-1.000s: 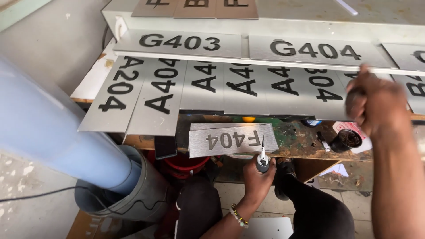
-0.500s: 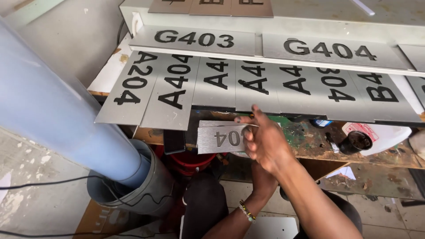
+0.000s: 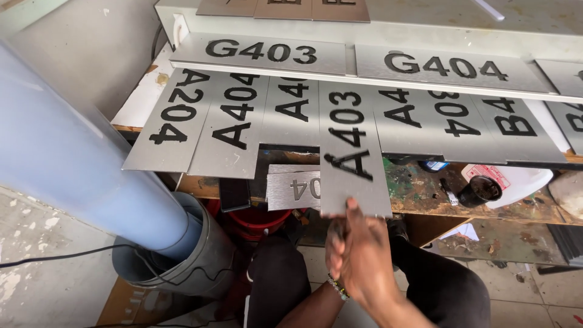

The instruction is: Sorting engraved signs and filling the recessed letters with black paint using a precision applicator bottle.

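Nearest to us, our right hand rises in front of the left hand, which it mostly hides; a beaded bracelet shows at the left wrist. The right fingertips meet the lower edge of a brushed-metal sign plate with black characters, which stands out toward us from a row of like plates; whether our right grip pinches the plate or merely touches it we cannot tell, and the left grip is too covered to judge. Below the hands we note our dark-trousered knees. Just left of that plate and partly beneath it lies a smaller plate, flat on the paint-stained worktop. Under the worktop edge sits a red bucket; further left, a grey bin holds the foot of a wide pale-blue roll that leans up toward the left, with a black cable running across the floor. On the worktop to the right we list a small black cup resting against a white container. Next back, the row of upright-oriented plates overhangs the worktop edge side by side. Farthest, two long landscape plates lie end to end on a white raised ledge.
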